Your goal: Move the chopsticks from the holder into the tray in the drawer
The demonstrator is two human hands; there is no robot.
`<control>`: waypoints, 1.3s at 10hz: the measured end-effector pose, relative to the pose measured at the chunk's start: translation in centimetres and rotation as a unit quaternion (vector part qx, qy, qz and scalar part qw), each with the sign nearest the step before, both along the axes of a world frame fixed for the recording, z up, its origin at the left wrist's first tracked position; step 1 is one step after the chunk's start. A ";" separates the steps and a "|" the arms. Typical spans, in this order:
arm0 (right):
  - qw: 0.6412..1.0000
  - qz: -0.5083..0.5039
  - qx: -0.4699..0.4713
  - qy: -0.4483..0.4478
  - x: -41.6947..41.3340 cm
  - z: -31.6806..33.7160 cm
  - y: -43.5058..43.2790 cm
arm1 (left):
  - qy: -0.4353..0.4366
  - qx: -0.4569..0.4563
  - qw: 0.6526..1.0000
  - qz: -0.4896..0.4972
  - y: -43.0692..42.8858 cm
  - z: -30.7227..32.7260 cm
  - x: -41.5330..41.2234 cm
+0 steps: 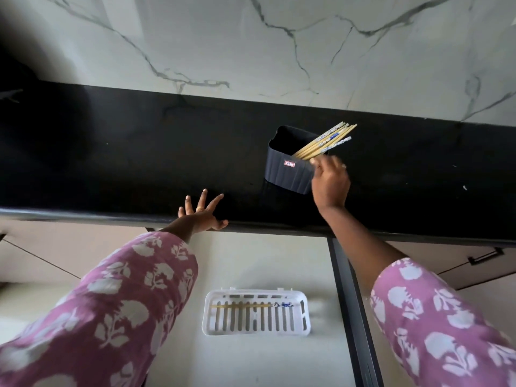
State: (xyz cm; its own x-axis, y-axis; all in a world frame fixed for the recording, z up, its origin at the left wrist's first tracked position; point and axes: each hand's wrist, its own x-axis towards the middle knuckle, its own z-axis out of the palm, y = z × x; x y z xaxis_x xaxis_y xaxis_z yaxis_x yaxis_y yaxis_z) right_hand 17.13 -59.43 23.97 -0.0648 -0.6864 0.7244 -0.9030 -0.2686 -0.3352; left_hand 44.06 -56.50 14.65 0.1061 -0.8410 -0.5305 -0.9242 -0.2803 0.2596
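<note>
Head view: right hand [331,181] at holder [290,163], fingers [321,163] just below the leaning chopsticks [325,142]; closed on a stick or not, cannot tell. Left hand [202,213] spread, fingers apart, resting on dark worktop [111,163], holding nothing. One chopstick [251,305] already across tray [257,312] in open drawer [251,261], well below both hands. Step in hand, judged: picking the next sticks. Next: pinch firmly, lift clear of rim, lower to tray, lay lengthwise.

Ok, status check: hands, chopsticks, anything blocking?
Left hand open, spread on counter edge. Right hand at chopsticks in holder, grip not confirmed. One chopstick already in tray. Nothing blocking.
</note>
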 end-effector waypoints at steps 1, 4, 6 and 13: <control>0.977 -0.109 0.084 -0.163 -0.5 1.7 -3.0 | -0.001 0.000 1.000 0.002 0.0 0.0 -0.1; 0.842 -0.164 0.320 -0.402 -0.7 0.8 -8.7 | 0.008 0.008 1.000 -0.002 0.2 1.0 -0.4; 0.845 -0.165 0.322 -0.393 -0.7 -0.6 -9.8 | 0.017 0.006 1.000 -0.004 0.4 1.3 -0.5; 0.834 -0.128 0.268 -0.464 -1.8 2.0 -13.5 | 0.015 0.008 1.000 -0.001 0.3 1.3 -0.4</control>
State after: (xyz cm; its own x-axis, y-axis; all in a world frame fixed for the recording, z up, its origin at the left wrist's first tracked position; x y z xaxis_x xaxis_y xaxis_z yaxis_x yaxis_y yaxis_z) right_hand 15.30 -72.90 25.96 -0.6208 -0.7737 -0.1266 -0.1920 0.3065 -0.9323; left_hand 43.62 -56.23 15.94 0.0882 -0.8323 -0.5473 -0.9168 -0.2827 0.2822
